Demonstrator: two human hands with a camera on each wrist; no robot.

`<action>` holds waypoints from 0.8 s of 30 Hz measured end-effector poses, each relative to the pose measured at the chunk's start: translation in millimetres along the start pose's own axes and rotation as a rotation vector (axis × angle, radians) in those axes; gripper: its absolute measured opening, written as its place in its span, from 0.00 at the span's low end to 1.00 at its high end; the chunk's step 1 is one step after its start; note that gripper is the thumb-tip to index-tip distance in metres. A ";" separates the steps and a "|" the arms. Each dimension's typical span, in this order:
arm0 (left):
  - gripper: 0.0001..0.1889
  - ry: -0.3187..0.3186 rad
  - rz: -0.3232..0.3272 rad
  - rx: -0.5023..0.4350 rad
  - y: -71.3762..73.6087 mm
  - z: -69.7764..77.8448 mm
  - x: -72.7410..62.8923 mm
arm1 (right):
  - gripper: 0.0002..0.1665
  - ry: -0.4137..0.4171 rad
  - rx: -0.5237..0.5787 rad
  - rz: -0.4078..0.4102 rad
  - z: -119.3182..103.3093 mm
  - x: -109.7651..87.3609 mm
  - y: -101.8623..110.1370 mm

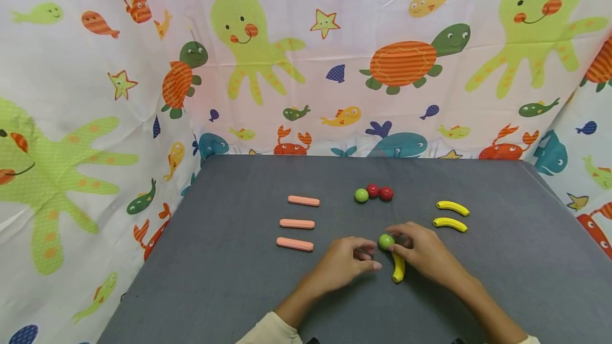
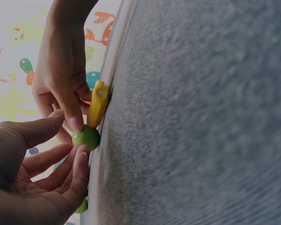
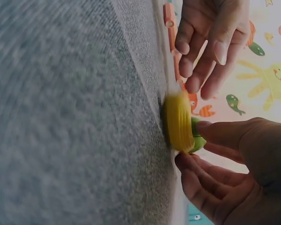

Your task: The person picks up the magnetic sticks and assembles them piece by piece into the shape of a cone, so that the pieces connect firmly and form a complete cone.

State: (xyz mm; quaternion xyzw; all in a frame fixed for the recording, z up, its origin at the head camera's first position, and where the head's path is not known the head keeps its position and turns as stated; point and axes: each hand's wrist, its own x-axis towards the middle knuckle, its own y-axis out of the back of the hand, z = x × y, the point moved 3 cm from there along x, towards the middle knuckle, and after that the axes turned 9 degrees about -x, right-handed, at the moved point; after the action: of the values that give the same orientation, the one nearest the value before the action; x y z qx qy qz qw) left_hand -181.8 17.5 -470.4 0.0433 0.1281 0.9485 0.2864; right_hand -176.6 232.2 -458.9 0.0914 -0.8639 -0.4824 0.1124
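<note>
Tabletop's far edge [image 1: 334, 158] lies well beyond right hand's [image 1: 425, 252] green ball [image 1: 384, 241].

To me the green ball [image 1: 385, 241] looks like smooth, glossy plastic, and the red balls [image 1: 386, 194] gleam the same way. The yellow banana piece [image 1: 399, 269] seems smooth plastic too, while the pink sticks [image 1: 295, 244] look smooth but duller. My grey tabletop [image 1: 229, 291] shows a rough, matt, cloth-like grain; the printed curtain [image 1: 287, 31] is creased fabric, my sleeve [image 1: 270, 330] matt cloth
</note>
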 end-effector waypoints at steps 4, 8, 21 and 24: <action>0.20 0.006 -0.023 0.003 -4.1 -2.7 -1.1 | 0.19 -0.005 0.013 -0.010 -0.1 0.3 -1.7; 0.19 0.014 -0.041 0.019 -8.4 -3.9 -0.8 | 0.18 -0.008 0.011 -0.006 -0.8 0.2 -2.4; 0.13 -0.064 -0.051 0.218 -12.2 -0.8 0.3 | 0.12 -0.040 0.032 0.004 -0.4 -2.9 -3.0; 0.12 -0.074 -0.042 0.241 -9.4 -1.0 -0.8 | 0.13 -0.049 0.050 -0.004 0.2 -4.4 -4.1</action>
State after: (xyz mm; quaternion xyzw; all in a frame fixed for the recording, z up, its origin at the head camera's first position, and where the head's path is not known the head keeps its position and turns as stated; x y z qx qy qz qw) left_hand -176.3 24.4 -473.9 0.1095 0.2312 0.9178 0.3036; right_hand -172.3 231.3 -463.0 0.0842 -0.8780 -0.4629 0.0876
